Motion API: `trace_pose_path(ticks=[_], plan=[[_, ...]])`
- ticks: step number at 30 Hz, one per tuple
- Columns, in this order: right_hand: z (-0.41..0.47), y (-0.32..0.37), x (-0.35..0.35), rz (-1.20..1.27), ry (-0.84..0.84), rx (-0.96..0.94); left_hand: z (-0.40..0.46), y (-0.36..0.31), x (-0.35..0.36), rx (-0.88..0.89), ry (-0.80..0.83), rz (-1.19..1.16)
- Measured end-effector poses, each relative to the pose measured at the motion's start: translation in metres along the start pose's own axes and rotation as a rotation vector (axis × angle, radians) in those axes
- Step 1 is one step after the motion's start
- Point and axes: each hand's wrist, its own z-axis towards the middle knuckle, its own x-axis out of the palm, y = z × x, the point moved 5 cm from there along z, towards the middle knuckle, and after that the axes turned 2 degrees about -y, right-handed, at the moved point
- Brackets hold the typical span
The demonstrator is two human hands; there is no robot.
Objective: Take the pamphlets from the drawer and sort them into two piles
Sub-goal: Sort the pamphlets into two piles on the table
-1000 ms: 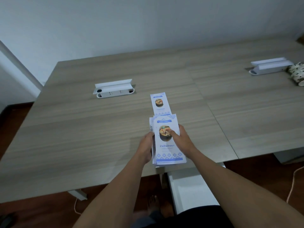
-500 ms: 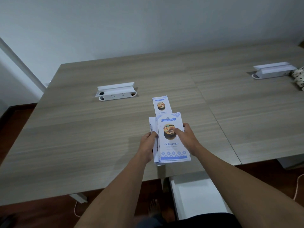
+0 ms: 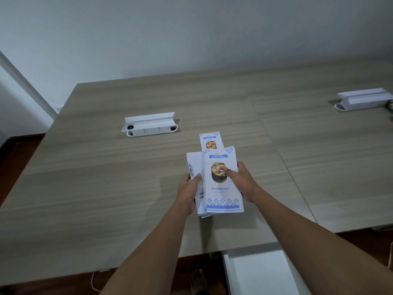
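A stack of pamphlets is held over the wooden table between both hands. Its top sheet is white and blue with a food-bowl picture. My left hand grips the stack's left edge, thumb on a plain white pamphlet that sticks out to the left. My right hand holds the right edge, with its thumb pressed on the bowl picture. One pamphlet of the same blue design lies flat on the table just beyond the stack. The open white drawer shows below the table's front edge.
A white power strip with a raised lid sits on the table to the far left of the pamphlets. A second one lies at the far right. A seam runs down the tabletop right of my hands. A bare foot and a cord are on the floor.
The top blue pamphlet has slid right under my right thumb, uncovering more of the plain white pamphlet at the left. Both hands have stayed in place.
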Motion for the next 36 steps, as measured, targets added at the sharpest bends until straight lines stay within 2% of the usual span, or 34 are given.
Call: trace_pose_path(ticks=[15,19,23,36], plan=[[0.151,0.033,0.012,-0.094,-0.027,0.056,0.143,-0.061,-0.045,-0.008,-0.202,0.01],[0.191,0.038,0.013,-0.119,-0.024,0.021,0.173,-0.068,-0.056,0.008,-0.219,0.027],[0.219,0.047,0.019,-0.108,-0.031,-0.014,0.191,-0.068,-0.058,-0.018,-0.186,0.032],[0.258,0.028,0.038,-0.187,-0.094,0.076,0.206,-0.054,-0.068,-0.115,-0.212,-0.02]])
